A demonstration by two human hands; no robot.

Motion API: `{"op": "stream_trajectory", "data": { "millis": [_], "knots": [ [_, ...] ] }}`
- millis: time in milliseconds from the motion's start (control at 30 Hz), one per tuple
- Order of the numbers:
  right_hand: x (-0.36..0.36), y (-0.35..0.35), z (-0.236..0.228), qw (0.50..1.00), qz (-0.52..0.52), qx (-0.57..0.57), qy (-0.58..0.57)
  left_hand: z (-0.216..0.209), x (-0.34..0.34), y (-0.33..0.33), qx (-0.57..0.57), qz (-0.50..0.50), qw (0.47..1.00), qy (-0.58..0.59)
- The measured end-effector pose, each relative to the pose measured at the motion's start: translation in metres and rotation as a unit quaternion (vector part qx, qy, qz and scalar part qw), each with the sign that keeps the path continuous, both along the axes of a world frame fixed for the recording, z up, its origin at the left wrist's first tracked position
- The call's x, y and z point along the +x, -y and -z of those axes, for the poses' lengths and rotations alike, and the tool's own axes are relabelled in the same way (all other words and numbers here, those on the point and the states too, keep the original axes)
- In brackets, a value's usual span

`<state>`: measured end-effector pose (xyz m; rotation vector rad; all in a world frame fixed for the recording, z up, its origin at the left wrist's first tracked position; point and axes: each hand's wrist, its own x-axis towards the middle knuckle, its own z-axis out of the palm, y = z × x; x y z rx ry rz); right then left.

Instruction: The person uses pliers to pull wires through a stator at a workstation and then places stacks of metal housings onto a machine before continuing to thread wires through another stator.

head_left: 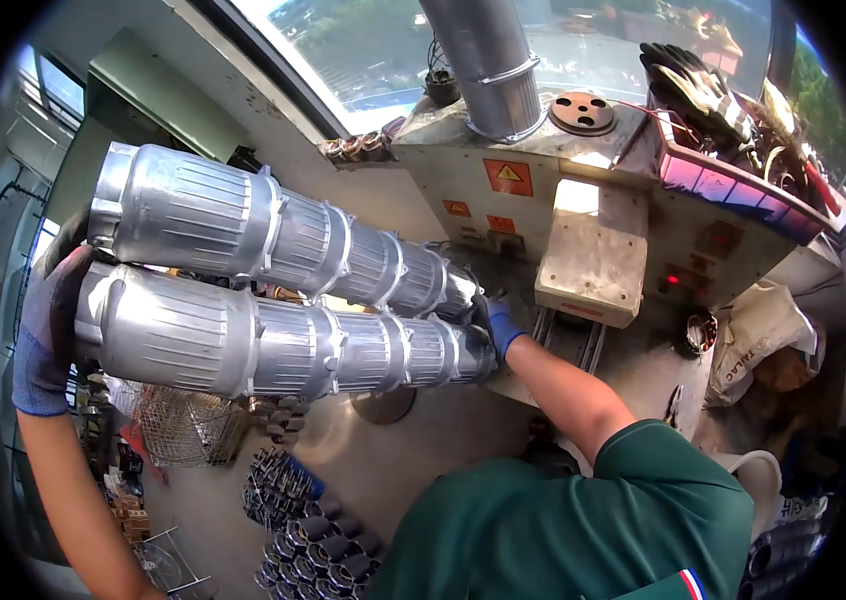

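Two long rows of ribbed silver metal housings are carried lengthwise, the upper row [243, 225] resting on the lower row [243, 345]. My left hand [48, 330], in a blue glove, presses against the near, wide end of the rows at the left. At the far end, my right hand [498, 325], in a blue and black glove, clamps them close to a grey machine [583, 260]. Each row is several housings nested end to end. My green shirt sleeve fills the lower right.
The machine has orange warning labels, a red lamp and a ribbed metal duct [488, 65] rising from its top. Below stand a wire basket [183, 425] and several dark cylindrical parts [313, 545]. A white sack [763, 330] lies at the right, gloves [693, 85] above it.
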<state>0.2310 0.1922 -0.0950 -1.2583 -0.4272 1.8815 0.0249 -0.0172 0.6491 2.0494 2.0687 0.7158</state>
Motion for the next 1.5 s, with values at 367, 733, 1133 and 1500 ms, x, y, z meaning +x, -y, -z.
{"op": "stream_trajectory", "data": {
  "millis": [367,733,1133,1500],
  "knots": [
    [0.059,0.119,-0.105,0.9,-0.105,0.339,0.254,-0.006,0.034,-0.075,-0.02,0.266,0.96,-0.09],
    [0.073,0.204,-0.204,0.955,0.047,0.237,0.173,0.03,0.084,-0.148,0.114,0.422,0.886,-0.154],
    [-0.003,0.252,-0.346,0.779,0.132,0.536,0.297,0.046,0.062,-0.166,0.026,0.42,0.905,-0.062],
    [-0.014,0.183,-0.359,0.675,0.117,0.537,0.493,0.039,-0.024,-0.144,0.043,0.335,0.938,0.081]
  ]
}}
